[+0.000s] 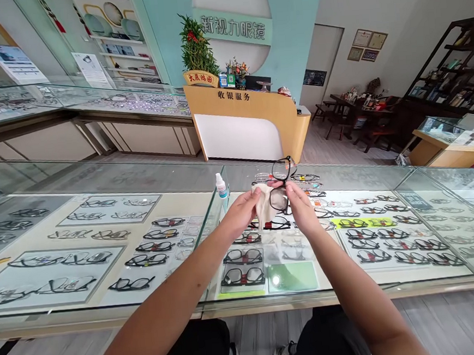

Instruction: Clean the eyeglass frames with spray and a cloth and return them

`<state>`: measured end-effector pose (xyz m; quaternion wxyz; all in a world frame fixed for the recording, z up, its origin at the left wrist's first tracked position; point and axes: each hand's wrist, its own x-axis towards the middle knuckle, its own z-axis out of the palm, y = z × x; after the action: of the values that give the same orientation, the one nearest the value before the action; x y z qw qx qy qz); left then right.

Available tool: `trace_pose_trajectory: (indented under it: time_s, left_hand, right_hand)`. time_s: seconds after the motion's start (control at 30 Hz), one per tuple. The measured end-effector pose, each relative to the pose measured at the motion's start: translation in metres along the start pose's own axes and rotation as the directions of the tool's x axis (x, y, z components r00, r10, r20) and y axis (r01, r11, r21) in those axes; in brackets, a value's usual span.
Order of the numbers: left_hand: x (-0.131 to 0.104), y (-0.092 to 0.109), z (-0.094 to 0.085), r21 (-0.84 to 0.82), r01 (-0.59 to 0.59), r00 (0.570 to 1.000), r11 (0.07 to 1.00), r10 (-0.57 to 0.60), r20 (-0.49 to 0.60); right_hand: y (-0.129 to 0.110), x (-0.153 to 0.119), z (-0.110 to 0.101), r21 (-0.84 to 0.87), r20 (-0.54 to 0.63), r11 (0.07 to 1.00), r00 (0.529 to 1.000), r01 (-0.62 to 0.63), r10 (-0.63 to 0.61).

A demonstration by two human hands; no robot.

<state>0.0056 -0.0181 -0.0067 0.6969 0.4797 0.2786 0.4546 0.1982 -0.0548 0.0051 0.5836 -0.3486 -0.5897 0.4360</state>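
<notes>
Black-framed glasses (280, 169) are held on end above a glass display counter (171, 174), gripped by fingers of the R hand (303, 206), one lens over the other. Pale cloth (262, 204) is pinched btwn thumb & fingers of the L hand (243, 212), just beside the lower lens (279, 200). White bottle (221, 186) is stood upright nr L hand; wooden desk (292, 118) is seen in bkgd.

Centre: left hand (242, 211), some fingers lost behind pale cloth (263, 203); black eyeglasses (279, 200) partly masked by right hand (303, 208) (exact finger contact unclear). Bottle (221, 187), just left of centre, print unreadable. Framed sheets (362, 37), upper right, too small to read. Dark bookshelf (432, 56) cut by right edge
</notes>
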Motion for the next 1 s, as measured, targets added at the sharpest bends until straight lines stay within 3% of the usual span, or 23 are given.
trace_pose_trajectory:
  time_s: [0.33, 0.63, 0.8, 1.0]
  left_hand:
    - [-0.011, -0.003, 0.013, 0.106, 0.039, 0.996, 0.994, -0.047, 0.073]
    - [-0.005, -0.015, 0.012, 0.083, -0.03, 0.999, 0.996, 0.028, 0.024]
    - [-0.004, -0.018, 0.01, 0.097, -0.033, 0.999, 0.995, 0.034, -0.006]
    - [0.0, -0.02, 0.009, 0.058, -0.048, 0.994, 0.997, 0.053, -0.097]
  right_hand:
    - [0.01, -0.003, 0.009, 0.054, 0.017, 0.998, 0.999, -0.038, 0.037]
    - [0.014, -0.004, 0.014, 0.05, 0.021, 0.99, 0.991, -0.13, 0.129]
    - [0.011, -0.006, 0.015, -0.005, 0.024, 0.998, 0.998, -0.061, 0.061]
    - [0.01, -0.007, 0.016, -0.195, 0.018, 0.981, 1.0, 0.004, -0.001]
